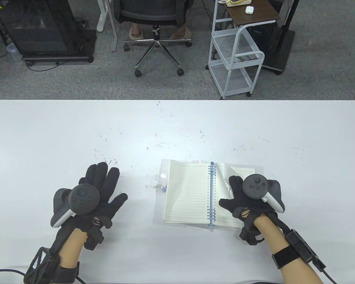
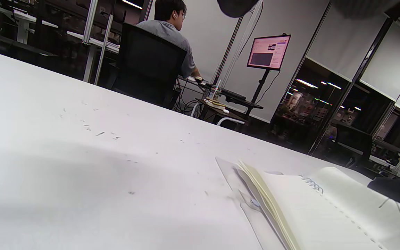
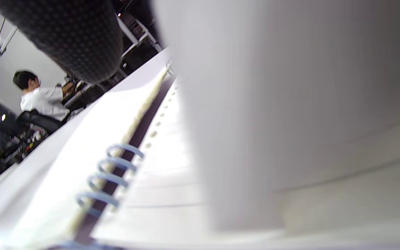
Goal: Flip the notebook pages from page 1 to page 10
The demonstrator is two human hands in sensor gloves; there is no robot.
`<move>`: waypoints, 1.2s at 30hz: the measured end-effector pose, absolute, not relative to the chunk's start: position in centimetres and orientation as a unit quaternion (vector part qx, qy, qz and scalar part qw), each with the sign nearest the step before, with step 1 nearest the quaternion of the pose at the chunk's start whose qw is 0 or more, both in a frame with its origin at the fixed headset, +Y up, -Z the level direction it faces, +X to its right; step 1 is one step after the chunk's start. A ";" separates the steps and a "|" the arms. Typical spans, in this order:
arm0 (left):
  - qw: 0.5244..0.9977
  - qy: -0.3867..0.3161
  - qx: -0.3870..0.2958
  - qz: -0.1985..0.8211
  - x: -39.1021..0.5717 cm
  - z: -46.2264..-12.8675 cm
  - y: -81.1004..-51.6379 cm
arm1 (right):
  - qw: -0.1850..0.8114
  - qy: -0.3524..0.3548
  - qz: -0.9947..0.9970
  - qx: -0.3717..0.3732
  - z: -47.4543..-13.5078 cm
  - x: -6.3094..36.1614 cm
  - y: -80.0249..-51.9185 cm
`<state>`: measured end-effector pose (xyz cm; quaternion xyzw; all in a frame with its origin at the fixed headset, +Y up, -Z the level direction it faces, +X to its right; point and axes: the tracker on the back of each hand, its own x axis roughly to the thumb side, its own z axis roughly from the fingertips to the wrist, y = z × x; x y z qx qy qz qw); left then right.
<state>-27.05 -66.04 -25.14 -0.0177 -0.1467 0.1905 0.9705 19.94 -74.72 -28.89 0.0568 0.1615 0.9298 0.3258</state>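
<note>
An open spiral notebook (image 1: 186,192) with blue rings (image 1: 211,192) lies on the white table (image 1: 177,124), lined pages facing up. My right hand (image 1: 248,195) rests on the right side and lifts a page (image 1: 222,174), which curls up toward the spine. In the right wrist view the raised page (image 3: 290,114) fills the right half, with the rings (image 3: 109,173) below and one gloved finger (image 3: 71,34) at top. My left hand (image 1: 91,195) lies flat and open on the table, left of the notebook, apart from it. The left wrist view shows the notebook (image 2: 318,211) from its left edge.
A clear plastic cover (image 1: 159,195) juts out at the notebook's left with a small clasp (image 1: 164,188). Small dark specks scatter over the table's middle. Beyond the far edge stand an office chair (image 1: 153,29) and a white wire cart (image 1: 236,56).
</note>
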 end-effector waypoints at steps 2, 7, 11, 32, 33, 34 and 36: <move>0.971 -0.146 -0.018 0.190 -27.1 -25.1 -66.0 | 0.376 0.153 0.913 0.031 -28.8 20.5 -74.4; 0.970 -0.146 -0.017 0.191 -27.1 -25.1 -66.0 | 0.488 0.139 0.861 -0.047 -28.5 22.2 -74.3; 0.970 -0.146 -0.016 0.192 -27.2 -25.1 -66.1 | 0.583 0.138 0.792 -0.115 -28.0 23.2 -74.8; 0.971 -0.143 -0.017 0.192 -27.3 -25.1 -66.1 | 0.602 0.087 0.773 -0.177 -28.3 23.3 -74.1; 0.971 -0.143 -0.017 0.193 -27.3 -25.2 -66.0 | 0.601 0.094 0.775 -0.171 -28.5 23.0 -73.9; 0.971 -0.143 -0.016 0.193 -27.3 -25.2 -66.0 | 0.601 0.098 0.777 -0.161 -28.8 22.6 -73.7; 0.971 -0.142 -0.016 0.193 -27.4 -25.2 -66.0 | 0.596 0.106 0.782 -0.147 -29.2 21.9 -73.3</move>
